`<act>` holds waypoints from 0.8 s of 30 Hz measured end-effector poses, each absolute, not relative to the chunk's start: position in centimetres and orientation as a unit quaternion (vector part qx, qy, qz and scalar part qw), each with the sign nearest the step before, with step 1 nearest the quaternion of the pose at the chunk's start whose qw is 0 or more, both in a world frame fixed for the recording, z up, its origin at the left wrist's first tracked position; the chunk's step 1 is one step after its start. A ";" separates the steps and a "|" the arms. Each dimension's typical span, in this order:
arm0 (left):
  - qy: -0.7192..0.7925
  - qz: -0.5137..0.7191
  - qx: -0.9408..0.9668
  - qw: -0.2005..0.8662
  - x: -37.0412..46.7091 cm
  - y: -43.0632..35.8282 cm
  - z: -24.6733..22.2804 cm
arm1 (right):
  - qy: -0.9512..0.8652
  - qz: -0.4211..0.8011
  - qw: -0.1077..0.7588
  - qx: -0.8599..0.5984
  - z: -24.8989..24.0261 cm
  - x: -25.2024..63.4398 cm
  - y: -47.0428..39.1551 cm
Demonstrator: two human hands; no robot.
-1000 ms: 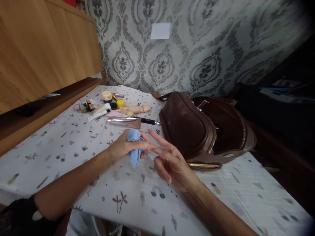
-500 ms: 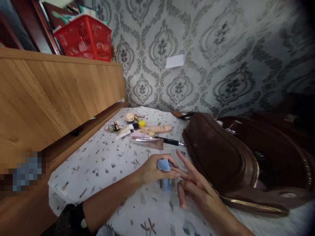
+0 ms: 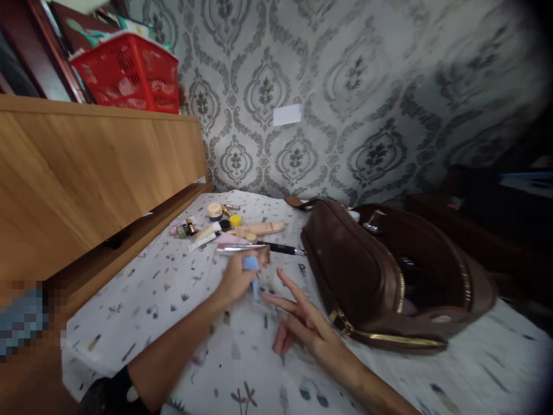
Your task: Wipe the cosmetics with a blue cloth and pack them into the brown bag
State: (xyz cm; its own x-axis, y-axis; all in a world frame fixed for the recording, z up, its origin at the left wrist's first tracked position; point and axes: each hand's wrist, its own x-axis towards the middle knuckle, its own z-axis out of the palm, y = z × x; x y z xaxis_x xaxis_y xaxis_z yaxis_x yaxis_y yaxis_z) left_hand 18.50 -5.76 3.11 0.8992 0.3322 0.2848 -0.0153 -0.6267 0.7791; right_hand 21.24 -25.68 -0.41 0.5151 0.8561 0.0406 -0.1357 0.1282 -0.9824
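One left hand [image 3: 235, 279] and one right hand [image 3: 309, 325] make two. There is one blue cloth [image 3: 250, 264], one brown bag [image 3: 348, 259] and one tabletop [image 3: 159, 311]. Tubes number four: one peach tube [image 3: 265, 228], one metallic tube [image 3: 237, 249], one cream tube [image 3: 208, 231] and one white tube [image 3: 201, 241]. One jar [image 3: 215, 211], one black pen-shaped stick [image 3: 280, 248], one yellow round piece [image 3: 235, 220], one black round piece [image 3: 224, 223] and one beige round piece [image 3: 251, 237] show too. The small bottles [image 3: 190, 227] are too blurred to count surely. Beyond are one red basket [image 3: 144, 75], one wooden cabinet [image 3: 108, 167] and one white paper [image 3: 287, 114].
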 end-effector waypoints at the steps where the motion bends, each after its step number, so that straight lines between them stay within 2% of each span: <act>1: 0.113 0.230 0.881 0.398 18.9 -4.5 3.7 | -0.322 0.377 0.672 -0.550 -0.2 21.2 -25.6; 5: 0.189 0.278 0.898 0.283 21.4 2.2 6.4 | -0.322 0.413 0.659 -0.541 0.3 21.2 -25.6; 8: 0.232 0.209 0.929 0.197 23.4 6.6 7.3 | -0.322 0.430 0.659 -0.527 0.2 21.4 -25.5; 13: 0.220 0.105 0.957 0.160 24.8 9.9 6.8 | -0.304 0.458 0.661 -0.510 0.3 21.7 -25.7; 19: 0.238 0.156 0.951 0.121 22.9 8.6 7.7 | -0.299 0.421 0.679 -0.522 0.5 21.8 -25.6; 21: 0.239 0.233 0.924 0.188 21.8 7.3 8.8 | -0.301 0.403 0.687 -0.525 0.3 21.8 -25.5; 23: 0.205 0.340 0.827 0.399 20.8 5.4 9.8 | -0.305 0.382 0.697 -0.525 -0.1 21.9 -25.3; 24: 0.190 0.349 0.800 0.449 20.4 4.2 10.0 | -0.305 0.371 0.703 -0.525 -0.4 21.9 -25.2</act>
State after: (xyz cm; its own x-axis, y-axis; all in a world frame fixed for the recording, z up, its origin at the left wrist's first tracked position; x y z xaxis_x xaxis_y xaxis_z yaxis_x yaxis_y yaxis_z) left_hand 20.43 4.21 10.02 0.6842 0.6178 0.3875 -0.0090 -0.5242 0.8516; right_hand 21.93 -25.18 -0.36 0.5389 0.8414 0.0400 -0.1999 0.1738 -0.9643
